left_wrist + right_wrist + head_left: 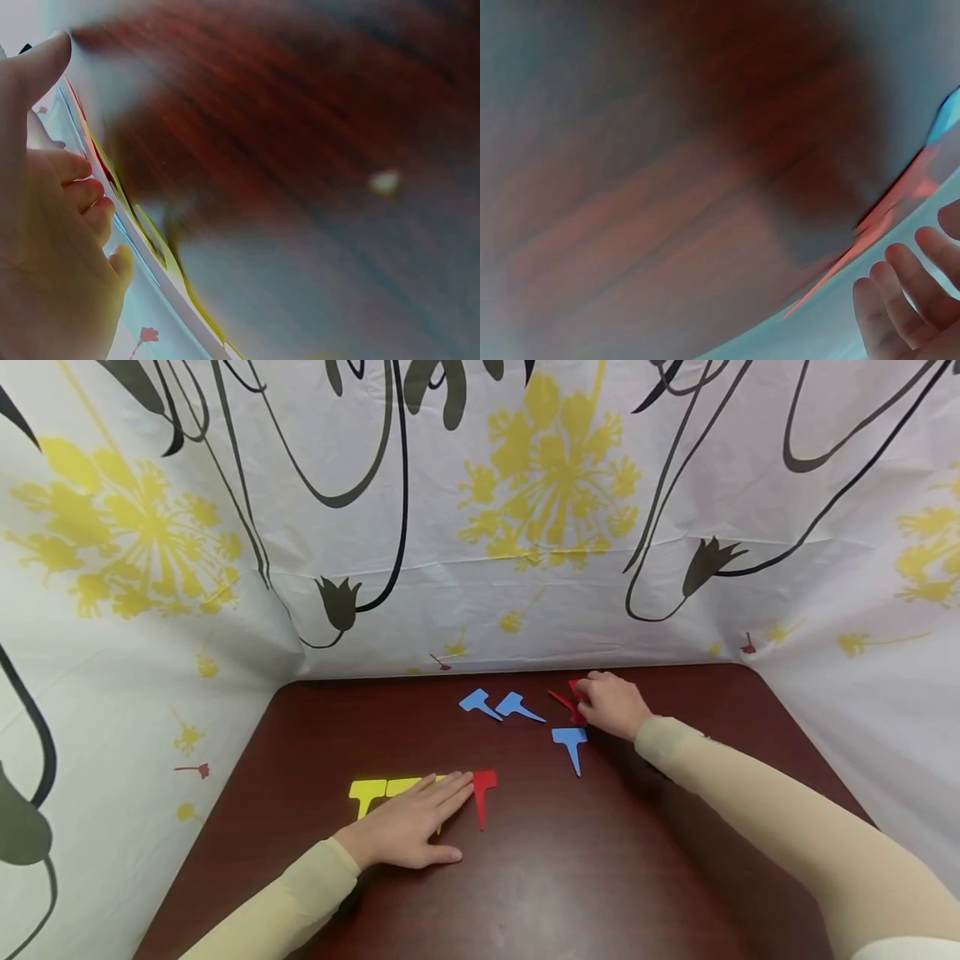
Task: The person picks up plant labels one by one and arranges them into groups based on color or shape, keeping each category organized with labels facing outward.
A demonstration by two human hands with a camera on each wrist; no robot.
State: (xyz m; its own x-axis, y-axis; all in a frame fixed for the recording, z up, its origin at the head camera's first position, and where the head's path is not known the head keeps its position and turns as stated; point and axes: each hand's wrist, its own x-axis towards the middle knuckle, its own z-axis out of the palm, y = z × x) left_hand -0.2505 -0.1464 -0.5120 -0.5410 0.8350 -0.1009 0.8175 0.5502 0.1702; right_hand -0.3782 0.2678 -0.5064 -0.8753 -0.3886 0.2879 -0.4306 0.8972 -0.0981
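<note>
In the head view my left hand (405, 828) lies flat with fingers straight over a row of yellow T-shaped pieces (367, 789), its fingertips beside a red T-shaped piece (483, 779). The left wrist view shows this hand (64, 217) edge-on at the table surface. Toward the back right, my right hand (615, 706) reaches over red pieces (577, 686), fingers slightly bent, touching them and partly hiding them. In the right wrist view the fingers of this hand (915, 304) look relaxed near the red pieces (889, 210).
Two blue T-shaped pieces (512, 703) lie left of the right hand, and another blue piece (571, 739) lies nearer the front. A patterned white cloth (420, 635) surrounds the back and sides of the dark red table (562, 877).
</note>
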